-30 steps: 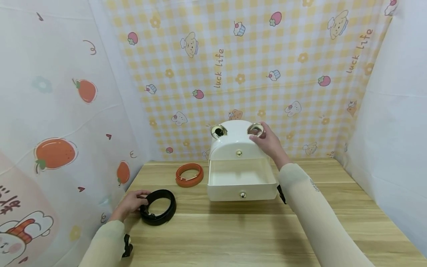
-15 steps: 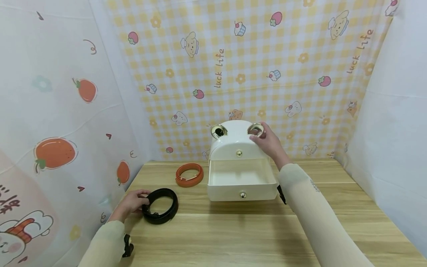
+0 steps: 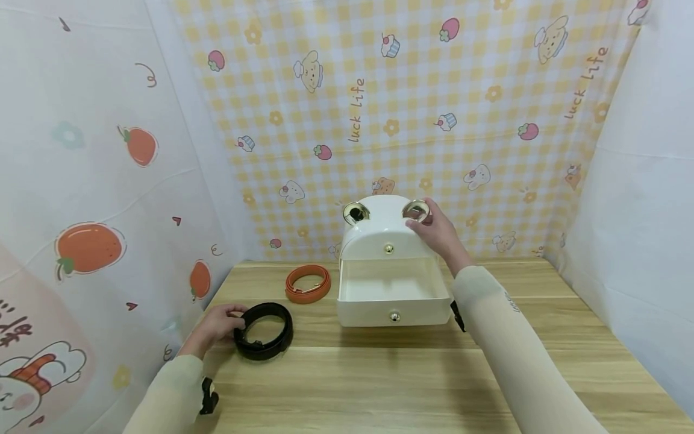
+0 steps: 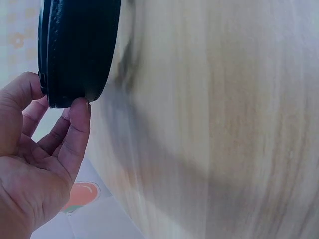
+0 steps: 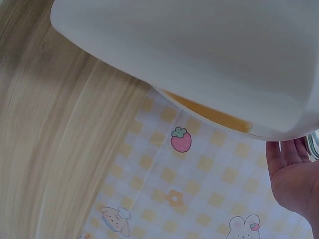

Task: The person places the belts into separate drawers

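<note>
A coiled black belt (image 3: 264, 331) is at the left of the table. My left hand (image 3: 217, 325) pinches its left edge between thumb and fingers; in the left wrist view the coil (image 4: 82, 50) looks tilted, its shadow falling on the wood. A white frog-shaped drawer box (image 3: 387, 235) stands at the middle, its lower drawer (image 3: 393, 312) pulled out with nothing seen inside. My right hand (image 3: 436, 232) grips the box's upper right corner by the gold-rimmed eye (image 3: 415, 211), thumb in front. In the right wrist view, the fingers of that hand (image 5: 296, 177) reach behind the box.
A coiled orange belt (image 3: 308, 284) with a gold buckle lies between the black belt and the box. Behind the wooden table (image 3: 347, 386) hangs a checked cloth (image 3: 336, 108); a printed white cloth (image 3: 97, 181) closes the left side, a plain one (image 3: 640, 199) the right.
My left hand and the black belt have shifted slightly to the right and away from me. My right hand and the drawer box have stayed in place.
</note>
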Available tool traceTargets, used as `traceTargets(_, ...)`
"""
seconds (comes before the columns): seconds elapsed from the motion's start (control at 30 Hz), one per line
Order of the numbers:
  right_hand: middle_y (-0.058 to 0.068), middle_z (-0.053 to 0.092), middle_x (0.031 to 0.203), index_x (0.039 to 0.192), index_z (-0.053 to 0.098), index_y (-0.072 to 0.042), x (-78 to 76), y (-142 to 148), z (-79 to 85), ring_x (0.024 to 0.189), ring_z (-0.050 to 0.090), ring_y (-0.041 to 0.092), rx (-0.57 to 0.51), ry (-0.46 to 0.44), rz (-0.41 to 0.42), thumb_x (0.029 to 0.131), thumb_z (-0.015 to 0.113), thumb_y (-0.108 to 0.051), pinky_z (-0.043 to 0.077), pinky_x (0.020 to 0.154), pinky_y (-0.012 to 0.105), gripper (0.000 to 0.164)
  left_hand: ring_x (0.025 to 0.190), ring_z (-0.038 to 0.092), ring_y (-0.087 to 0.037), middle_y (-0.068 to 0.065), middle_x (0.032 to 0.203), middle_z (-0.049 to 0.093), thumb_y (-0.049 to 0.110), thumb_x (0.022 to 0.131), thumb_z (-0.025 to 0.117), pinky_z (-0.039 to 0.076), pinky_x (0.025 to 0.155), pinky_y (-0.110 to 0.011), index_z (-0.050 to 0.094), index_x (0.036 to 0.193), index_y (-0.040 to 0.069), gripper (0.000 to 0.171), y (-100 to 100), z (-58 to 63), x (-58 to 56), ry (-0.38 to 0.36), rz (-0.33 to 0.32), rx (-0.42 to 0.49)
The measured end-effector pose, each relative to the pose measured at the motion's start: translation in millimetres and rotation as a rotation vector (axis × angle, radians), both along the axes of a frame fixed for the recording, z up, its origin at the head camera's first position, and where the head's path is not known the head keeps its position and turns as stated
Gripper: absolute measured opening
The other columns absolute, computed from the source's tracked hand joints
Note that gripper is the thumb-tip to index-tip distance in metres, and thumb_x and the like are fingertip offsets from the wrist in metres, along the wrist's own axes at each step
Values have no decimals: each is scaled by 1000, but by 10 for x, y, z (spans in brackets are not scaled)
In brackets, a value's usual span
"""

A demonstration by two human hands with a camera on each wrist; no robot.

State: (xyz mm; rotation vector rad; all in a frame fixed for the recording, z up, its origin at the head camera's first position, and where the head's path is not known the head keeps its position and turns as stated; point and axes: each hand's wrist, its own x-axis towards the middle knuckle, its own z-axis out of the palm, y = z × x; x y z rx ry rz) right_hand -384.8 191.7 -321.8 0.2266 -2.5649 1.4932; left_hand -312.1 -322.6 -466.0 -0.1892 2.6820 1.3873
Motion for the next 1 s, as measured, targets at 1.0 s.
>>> traceTargets(1.0,15,61,126,143,41,-24,23,-16,13,119,54,34,-26,-15,9,97,65,-32,39,101,56,53,79,65,-20,-21,110,66,2,87,59,59,71,-45,54,133,-4,47,431,941,-15,-21,-118,76)
